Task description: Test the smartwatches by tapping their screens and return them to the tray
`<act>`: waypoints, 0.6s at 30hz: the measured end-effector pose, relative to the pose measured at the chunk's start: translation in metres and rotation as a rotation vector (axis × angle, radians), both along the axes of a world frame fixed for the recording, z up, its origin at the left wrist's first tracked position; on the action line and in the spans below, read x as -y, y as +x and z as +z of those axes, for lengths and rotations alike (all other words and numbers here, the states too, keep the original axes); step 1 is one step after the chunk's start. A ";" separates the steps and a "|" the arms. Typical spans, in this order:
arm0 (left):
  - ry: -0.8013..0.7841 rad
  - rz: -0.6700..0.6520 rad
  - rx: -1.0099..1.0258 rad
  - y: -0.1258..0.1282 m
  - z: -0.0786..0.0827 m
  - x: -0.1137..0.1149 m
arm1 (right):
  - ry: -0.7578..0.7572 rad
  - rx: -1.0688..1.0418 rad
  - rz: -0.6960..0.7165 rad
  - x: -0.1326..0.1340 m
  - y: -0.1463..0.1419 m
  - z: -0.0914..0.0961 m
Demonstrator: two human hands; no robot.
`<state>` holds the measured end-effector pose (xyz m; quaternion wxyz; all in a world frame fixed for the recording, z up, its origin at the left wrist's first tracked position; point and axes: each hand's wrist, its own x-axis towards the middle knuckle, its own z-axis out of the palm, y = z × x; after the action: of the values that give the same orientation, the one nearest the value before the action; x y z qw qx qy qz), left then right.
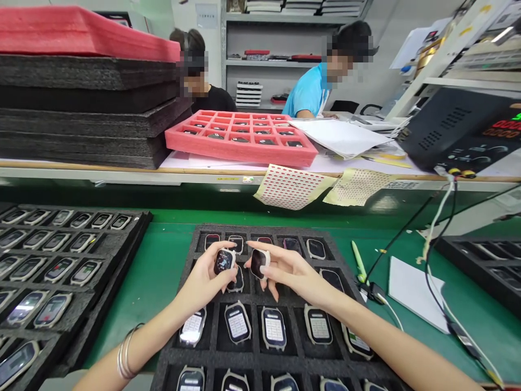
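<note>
Black foam compartment tray (252, 357) fills the bottom centre, with lit-screen watch bodies (274, 327) in its cells. Above its middle both forearms angle inward. The left hand (205, 282) pinches a cream-cased smartwatch body (223, 261) and the right hand (295, 273) pinches a second dark-screened smartwatch body (259, 263) — fingers curled, the two nearly touching.

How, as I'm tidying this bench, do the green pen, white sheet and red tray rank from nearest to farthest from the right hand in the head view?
1. Green pen, just right of the right hand, on the green mat.
2. White sheet, farther right on the mat.
3. Red tray, beyond, up on the raised shelf.
</note>
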<state>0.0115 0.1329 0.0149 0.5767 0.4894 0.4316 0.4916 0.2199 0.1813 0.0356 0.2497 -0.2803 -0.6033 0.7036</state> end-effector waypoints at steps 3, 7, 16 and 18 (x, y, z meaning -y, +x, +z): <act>0.011 -0.011 -0.070 0.000 0.001 0.002 | -0.021 -0.025 0.052 -0.003 0.000 0.000; 0.051 -0.003 -0.164 0.000 0.000 0.004 | -0.089 -0.089 0.109 -0.003 -0.001 -0.004; -0.023 -0.007 -0.215 0.001 0.003 0.007 | -0.182 -0.145 0.061 -0.005 -0.001 -0.007; -0.044 -0.013 -0.201 0.001 0.002 0.006 | -0.190 -0.147 0.060 -0.005 -0.001 -0.007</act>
<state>0.0124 0.1265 0.0164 0.5444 0.5263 0.4946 0.4267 0.2186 0.1860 0.0281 0.2445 -0.2323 -0.5222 0.7833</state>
